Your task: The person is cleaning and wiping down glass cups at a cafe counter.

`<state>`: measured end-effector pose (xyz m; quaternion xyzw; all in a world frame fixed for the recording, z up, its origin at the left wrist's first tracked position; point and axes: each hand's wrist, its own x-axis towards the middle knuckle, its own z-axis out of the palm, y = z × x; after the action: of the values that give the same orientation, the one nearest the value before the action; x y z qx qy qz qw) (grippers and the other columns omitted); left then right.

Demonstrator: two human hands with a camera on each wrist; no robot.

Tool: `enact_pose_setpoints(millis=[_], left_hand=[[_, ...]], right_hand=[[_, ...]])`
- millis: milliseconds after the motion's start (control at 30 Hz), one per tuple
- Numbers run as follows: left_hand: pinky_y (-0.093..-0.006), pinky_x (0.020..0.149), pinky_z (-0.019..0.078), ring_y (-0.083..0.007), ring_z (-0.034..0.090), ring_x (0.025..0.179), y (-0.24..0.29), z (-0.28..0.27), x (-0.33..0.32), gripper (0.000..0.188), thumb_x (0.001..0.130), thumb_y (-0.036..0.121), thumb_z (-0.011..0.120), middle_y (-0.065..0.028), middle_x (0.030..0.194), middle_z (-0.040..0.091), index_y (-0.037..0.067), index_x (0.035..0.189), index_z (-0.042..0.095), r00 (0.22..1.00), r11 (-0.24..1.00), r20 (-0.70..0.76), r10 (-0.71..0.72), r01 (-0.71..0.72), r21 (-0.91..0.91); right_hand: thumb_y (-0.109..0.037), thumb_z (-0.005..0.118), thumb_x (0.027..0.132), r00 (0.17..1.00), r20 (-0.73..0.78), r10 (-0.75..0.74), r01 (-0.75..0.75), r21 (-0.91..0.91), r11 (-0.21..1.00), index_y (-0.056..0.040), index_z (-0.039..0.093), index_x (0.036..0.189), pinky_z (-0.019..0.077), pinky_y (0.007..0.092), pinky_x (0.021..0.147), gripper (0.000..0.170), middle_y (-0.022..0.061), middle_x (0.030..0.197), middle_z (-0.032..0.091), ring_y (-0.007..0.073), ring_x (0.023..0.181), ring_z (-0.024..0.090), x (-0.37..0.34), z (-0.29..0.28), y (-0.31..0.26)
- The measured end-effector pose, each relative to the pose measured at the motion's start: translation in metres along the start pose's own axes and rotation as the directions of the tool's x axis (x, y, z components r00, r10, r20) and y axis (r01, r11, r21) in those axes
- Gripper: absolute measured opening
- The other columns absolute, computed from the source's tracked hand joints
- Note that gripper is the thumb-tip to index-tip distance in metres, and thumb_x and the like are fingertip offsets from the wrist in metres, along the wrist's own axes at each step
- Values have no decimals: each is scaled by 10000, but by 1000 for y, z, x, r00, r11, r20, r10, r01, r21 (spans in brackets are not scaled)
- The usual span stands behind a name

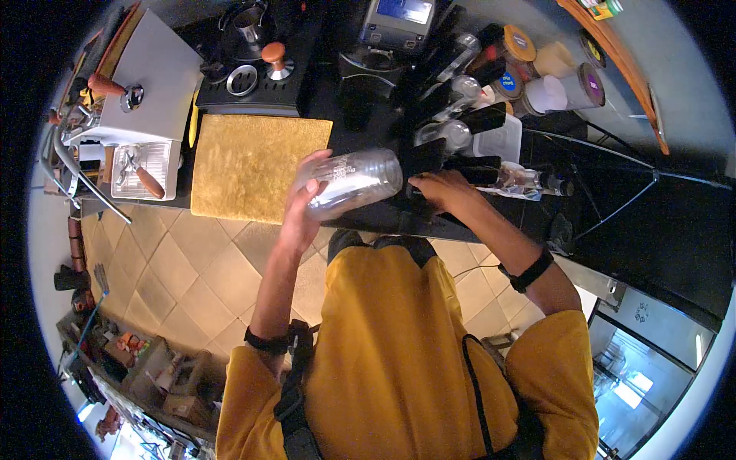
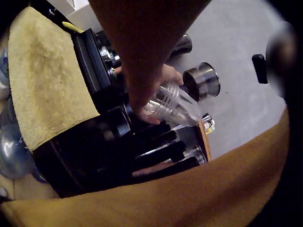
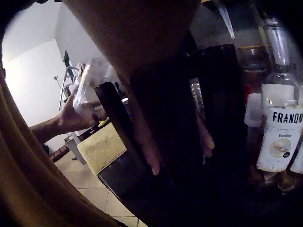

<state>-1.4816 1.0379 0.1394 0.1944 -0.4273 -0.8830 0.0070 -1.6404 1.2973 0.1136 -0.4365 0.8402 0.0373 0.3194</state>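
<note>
A clear jar with white print (image 1: pixel 354 182) lies tilted in my left hand (image 1: pixel 305 201), whose fingers and thumb curl round its base end. The left wrist view shows the same clear jar (image 2: pixel 173 106) beyond my left hand (image 2: pixel 154 92). My right hand (image 1: pixel 446 192) is among upright black panels (image 1: pixel 423 157) at the counter's right part, just right of the jar's mouth. In the right wrist view, fingers of my right hand (image 3: pixel 150 153) show on both sides of a dark panel; what they touch is hidden in shadow.
A yellow cloth (image 1: pixel 257 165) lies left of the jar. Behind stand a grinder (image 1: pixel 395 27) and a tamper with an orange handle (image 1: pixel 276 60). Lidded jars (image 1: pixel 521 42) are at the back right. A bottle labelled Vanilla (image 3: pixel 279 127) stands right of my right hand.
</note>
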Motion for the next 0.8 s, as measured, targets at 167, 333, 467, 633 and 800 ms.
enact_pose_setpoints(millis=[167, 333, 467, 633, 800], left_hand=[[-406, 1065, 410, -262, 473, 1255, -4, -2, -2, 815, 799, 546, 698, -122, 1316, 486, 102, 1431, 438, 999, 1000, 33, -12, 13, -22], [-410, 1067, 411, -268, 475, 1255, -3, -4, -3, 821, 800, 541, 695, -123, 1318, 482, 99, 1437, 424, 1000, 999, 10, -8, 8, -46], [-412, 1069, 410, -274, 479, 1258, -1, -7, 0, 820, 803, 539, 691, -125, 1325, 485, 102, 1441, 418, 1000, 999, -19, -8, 8, -49], [-414, 1076, 402, -280, 487, 1261, 4, -5, 10, 810, 803, 531, 686, -135, 1344, 488, 104, 1438, 423, 1000, 1000, 16, -1, 1, -22], [-416, 1062, 414, -283, 494, 1244, 6, 4, 21, 814, 791, 533, 694, -142, 1319, 492, 104, 1431, 435, 997, 998, 76, 8, -12, 54]], right_hand=[[-341, 531, 907, 994, 48, 98, -103, 134, 986, -87, 695, 1023, 540, 480, 840, 323, 180, 1038, 710, 348, 976, 683, 19, 5, 2], [-174, 681, 834, 922, 308, 234, -325, 290, 900, -159, 592, 1295, 549, 469, 880, 470, 163, 1167, 684, 369, 1039, 675, 9, -26, 0], [-205, 714, 797, 987, 155, 48, -41, -51, 998, -177, 535, 1376, 529, 463, 924, 607, 153, 1208, 668, 362, 1063, 661, -30, -73, -18], [-189, 726, 769, 995, 59, 84, -84, 8, 996, -162, 494, 1420, 500, 451, 982, 691, 133, 1444, 505, 345, 1201, 586, -88, -133, -38], [-154, 730, 748, 995, -104, 4, 20, 228, 974, -153, 471, 1452, 455, 431, 1065, 750, 135, 1507, 444, 363, 1293, 521, -156, -198, -35]])
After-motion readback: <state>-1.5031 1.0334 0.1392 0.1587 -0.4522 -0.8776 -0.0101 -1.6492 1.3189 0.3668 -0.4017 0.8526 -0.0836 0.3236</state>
